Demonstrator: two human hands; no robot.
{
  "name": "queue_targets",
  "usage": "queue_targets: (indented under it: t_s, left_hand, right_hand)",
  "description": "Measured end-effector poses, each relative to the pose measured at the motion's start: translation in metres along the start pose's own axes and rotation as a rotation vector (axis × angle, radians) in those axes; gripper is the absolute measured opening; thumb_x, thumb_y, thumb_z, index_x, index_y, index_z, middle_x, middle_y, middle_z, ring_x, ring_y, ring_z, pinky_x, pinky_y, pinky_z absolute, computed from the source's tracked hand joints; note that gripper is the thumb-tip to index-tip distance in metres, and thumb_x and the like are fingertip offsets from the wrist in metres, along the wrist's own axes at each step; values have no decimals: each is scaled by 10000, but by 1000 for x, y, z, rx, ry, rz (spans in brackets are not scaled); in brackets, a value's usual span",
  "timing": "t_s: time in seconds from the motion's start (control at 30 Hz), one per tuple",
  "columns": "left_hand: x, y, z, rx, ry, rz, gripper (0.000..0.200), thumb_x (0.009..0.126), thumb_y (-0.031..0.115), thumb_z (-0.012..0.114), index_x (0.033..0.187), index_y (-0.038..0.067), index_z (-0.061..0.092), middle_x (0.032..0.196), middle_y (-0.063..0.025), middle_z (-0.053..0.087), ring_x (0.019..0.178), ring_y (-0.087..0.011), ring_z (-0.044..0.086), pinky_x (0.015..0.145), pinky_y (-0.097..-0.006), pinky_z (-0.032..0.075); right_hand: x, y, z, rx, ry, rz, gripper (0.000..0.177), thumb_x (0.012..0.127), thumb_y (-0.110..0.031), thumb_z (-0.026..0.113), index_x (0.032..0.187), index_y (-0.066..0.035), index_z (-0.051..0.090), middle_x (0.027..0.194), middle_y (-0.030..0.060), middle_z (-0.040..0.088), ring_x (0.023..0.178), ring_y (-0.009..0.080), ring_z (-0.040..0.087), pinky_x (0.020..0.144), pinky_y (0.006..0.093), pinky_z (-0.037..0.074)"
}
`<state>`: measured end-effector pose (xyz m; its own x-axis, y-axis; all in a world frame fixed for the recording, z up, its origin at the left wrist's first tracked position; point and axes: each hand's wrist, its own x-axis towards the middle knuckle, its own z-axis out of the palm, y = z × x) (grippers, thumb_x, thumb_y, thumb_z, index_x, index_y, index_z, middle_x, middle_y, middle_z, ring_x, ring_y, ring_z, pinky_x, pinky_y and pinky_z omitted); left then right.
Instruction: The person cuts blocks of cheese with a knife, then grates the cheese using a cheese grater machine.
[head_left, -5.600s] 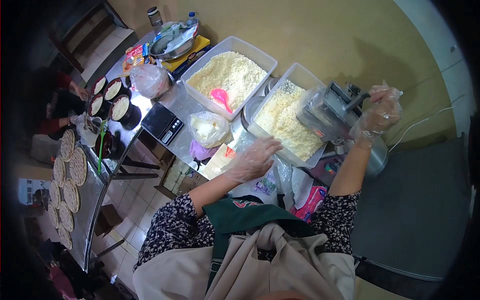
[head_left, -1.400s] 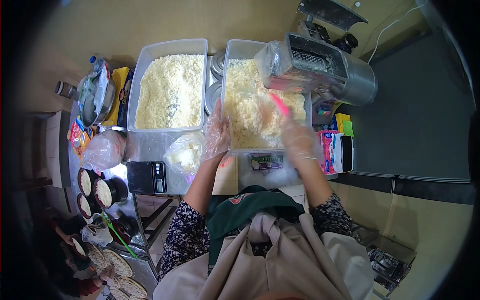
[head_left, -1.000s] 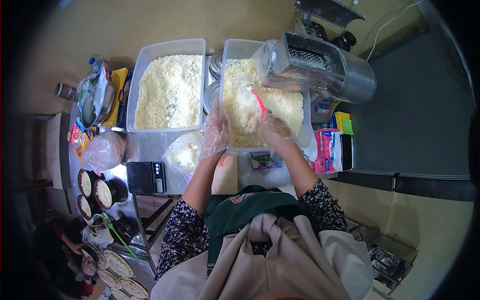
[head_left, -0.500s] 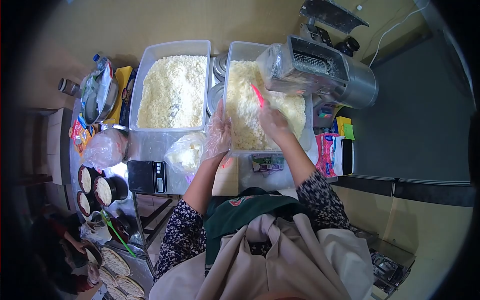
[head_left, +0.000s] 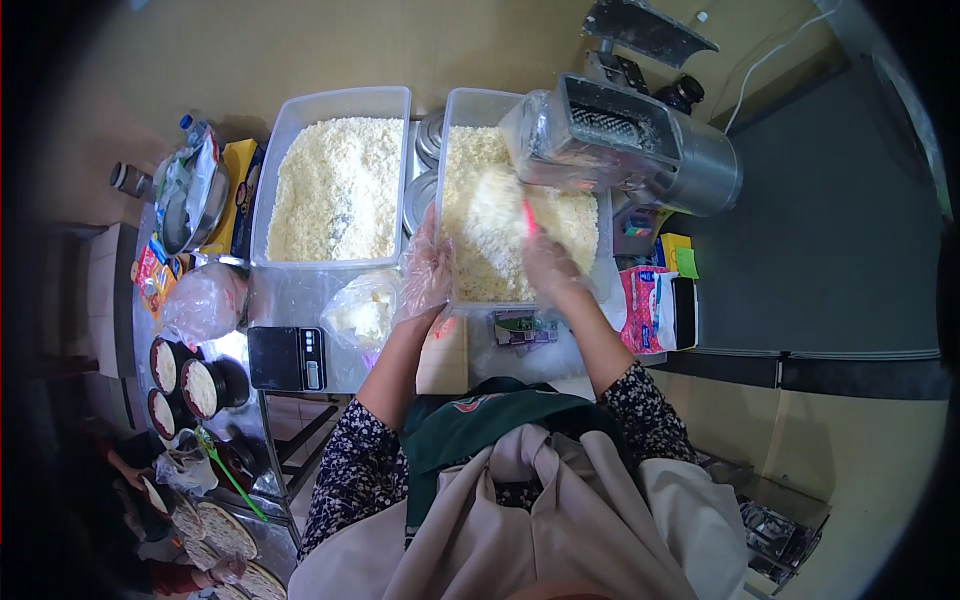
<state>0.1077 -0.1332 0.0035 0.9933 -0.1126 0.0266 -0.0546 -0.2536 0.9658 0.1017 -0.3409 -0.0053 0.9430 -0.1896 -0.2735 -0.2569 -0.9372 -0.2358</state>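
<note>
My right hand [head_left: 552, 268], in a clear plastic glove, is closed round the handle of a red spatula [head_left: 530, 218]. The spatula's head is lost in the blurred white crumbs [head_left: 492, 215] inside the right plastic tub [head_left: 447, 200]. At that tub's left wall my left hand [head_left: 427, 272], gloved too, grips the side near the front corner. Left of it stands a second tub [head_left: 404, 180] filled with pale grated crumbs [head_left: 340, 185]. A metal grating machine [head_left: 620, 130] reaches over the right tub's back right part. An open plastic bag with white stuff [head_left: 365, 312] lies by my left wrist.
A black scale [head_left: 285, 358], a full plastic bag [head_left: 205, 300] and dark round pans [head_left: 203, 388] are at the left. A co-worker's hands [head_left: 228, 570] are at the lower left, near topped round bases. Right of the tub lies a pink packet [head_left: 640, 308].
The spatula and my right hand have moved slightly toward me, and the crumbs there are blurred by motion. The whole view has shifted a little. The co-worker's hands have moved apart.
</note>
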Motion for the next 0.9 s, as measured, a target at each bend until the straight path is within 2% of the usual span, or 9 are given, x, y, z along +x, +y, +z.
queue_targets:
  t_s: [0.03,0.07,0.3,0.5,0.57,0.6,0.67,0.77,0.9]
  left_hand:
    - [0,-1,2,1,-6,7,583,907,12,413,1469,-14,262,1493,-215,324,1400,-300,292,1151,-356,189]
    - [0,-5,2,8,4,30,584,910,19,418,1471,-9,261,1488,-216,333,1396,-300,300,1147,-357,198]
    - [1,-6,1,64,13,-68,586,924,44,442,1481,19,258,1469,-212,373,1376,-291,342,1122,-358,247]
    - [2,-7,-1,85,5,31,588,928,39,431,1486,24,246,1489,-207,343,1385,-292,325,1130,-350,232]
    - [4,-18,3,57,16,55,576,937,66,431,1484,32,253,1479,-213,353,1374,-321,336,1123,-365,249]
    - [4,-22,4,29,31,76,565,946,93,432,1482,41,260,1468,-219,363,1363,-351,347,1117,-381,265]
    - [1,-8,1,52,36,70,567,944,92,433,1481,38,259,1465,-221,368,1360,-353,352,1116,-381,267]
    - [2,-17,3,26,41,73,568,944,93,436,1480,34,257,1463,-221,371,1358,-354,356,1115,-383,268]
    - [6,-29,4,-36,25,78,567,948,93,440,1480,31,252,1468,-218,365,1365,-349,347,1116,-384,267]
  right_hand:
    - [-8,-17,-19,49,-3,13,350,939,-204,373,976,33,628,914,260,661,860,379,669,726,464,536]
    - [-26,-40,-66,18,-155,60,368,943,-160,337,1250,27,413,978,247,668,904,378,670,783,479,529]
    - [29,70,-32,-418,79,28,324,943,-215,411,1074,25,584,842,201,689,784,300,689,626,436,537]
    - [56,20,6,-32,-27,10,340,965,-233,387,1065,25,585,844,222,668,789,363,672,703,475,531]
    - [23,10,11,-115,133,-177,350,975,-254,363,1114,3,556,868,231,668,827,374,667,736,481,523]
    - [3,2,-8,-113,128,-178,350,975,-254,363,1114,3,556,868,231,668,827,374,667,736,481,523]
    - [-41,-25,-77,3,28,46,440,997,-302,305,1066,20,596,867,249,672,869,405,658,756,503,517]
    - [-67,-45,-106,-93,-163,-11,457,1000,-298,270,1087,15,591,897,257,667,921,398,644,817,487,504]
    - [-10,-9,-32,-77,-165,-170,360,975,-302,367,1159,-71,572,950,242,663,870,383,656,790,488,505]
